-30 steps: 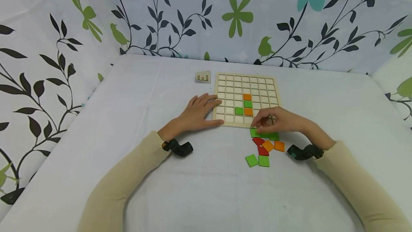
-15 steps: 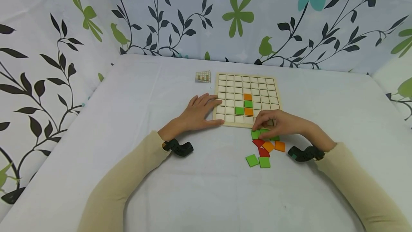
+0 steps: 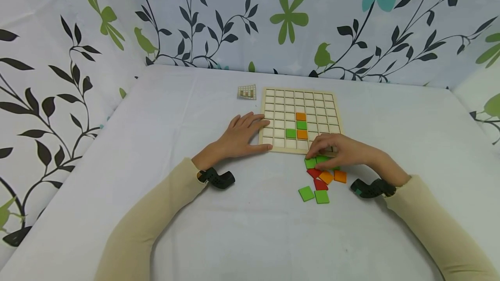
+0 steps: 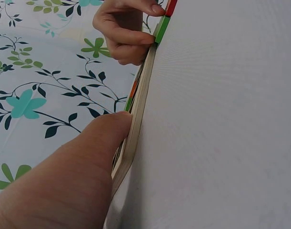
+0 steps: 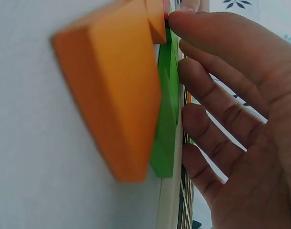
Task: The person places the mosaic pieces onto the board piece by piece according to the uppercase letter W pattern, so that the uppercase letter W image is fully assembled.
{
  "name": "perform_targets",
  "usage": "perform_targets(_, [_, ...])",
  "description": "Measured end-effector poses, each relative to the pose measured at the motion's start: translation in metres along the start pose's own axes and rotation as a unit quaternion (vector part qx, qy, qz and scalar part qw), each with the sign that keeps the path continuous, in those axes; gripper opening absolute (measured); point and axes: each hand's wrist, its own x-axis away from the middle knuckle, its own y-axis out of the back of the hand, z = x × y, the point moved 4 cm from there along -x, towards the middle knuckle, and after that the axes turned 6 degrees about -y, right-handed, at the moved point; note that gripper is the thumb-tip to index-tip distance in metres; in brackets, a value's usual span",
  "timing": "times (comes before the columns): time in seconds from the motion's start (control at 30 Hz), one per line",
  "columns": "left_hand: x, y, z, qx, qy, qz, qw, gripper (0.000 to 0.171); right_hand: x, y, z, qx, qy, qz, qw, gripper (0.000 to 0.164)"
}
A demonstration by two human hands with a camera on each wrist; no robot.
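Observation:
A square wooden grid board (image 3: 279,106) lies on the white table, with two orange and two green square tiles set in its cells. My left hand (image 3: 243,135) rests over the board's left edge, fingers spread and thumb on the near left corner (image 4: 120,174). At the board's near edge, my right hand (image 3: 343,148) has its index fingertip and thumb at opposite sides of a green tile (image 3: 310,164), pinching it. More green tiles (image 3: 322,159) lie beside it, partly under that hand. The right wrist view shows the other fingers loosely bent along the board's edge.
Toward me lie two red pieces (image 3: 320,184), two orange tiles (image 3: 340,177) and two loose green tiles (image 3: 322,197). A small card with a printed grid (image 3: 247,92) sits left of the board's far corner. Patterned cloth (image 3: 218,21) hangs behind the table.
My right hand has come slightly toward me from the board's near edge, its fingers now lower on the green tile. The left hand keeps its place on the board.

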Motion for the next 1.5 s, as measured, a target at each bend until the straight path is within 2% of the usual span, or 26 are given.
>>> perform_targets(0.3, [-0.0006, -0.0016, 0.0013, -0.002, 0.001, 0.002, 1.0, 0.073, 0.0015, -0.0013, 0.0033, 0.015, -0.004, 0.013, 1.0, 0.03])
perform_targets(0.57, [-0.0003, 0.0002, 0.0004, 0.003, -0.001, 0.001, 1.0, 0.073, -0.0003, -0.0027, 0.006, 0.07, -0.005, -0.002, 0.998, 0.032])
perform_targets(0.7, [-0.0002, 0.0008, -0.0001, 0.004, -0.004, 0.0, 1.0, 0.073, -0.0006, -0.004, 0.006, 0.077, -0.012, -0.006, 0.997, 0.029])
perform_targets(1.07, [-0.0005, 0.0001, 0.0003, 0.003, -0.007, -0.001, 1.0, 0.073, -0.0007, -0.0038, 0.0054, 0.062, -0.027, -0.008, 0.998, 0.025])
perform_targets(1.37, [-0.0008, 0.0007, 0.0001, 0.005, -0.005, 0.001, 1.0, 0.073, -0.0011, 0.0006, 0.0077, 0.017, 0.011, -0.017, 1.0, 0.029])
perform_targets(1.5, [-0.0008, 0.0005, -0.0001, 0.006, -0.006, 0.001, 1.0, 0.074, 0.0004, 0.0015, 0.0048, 0.012, 0.005, -0.017, 1.0, 0.029])
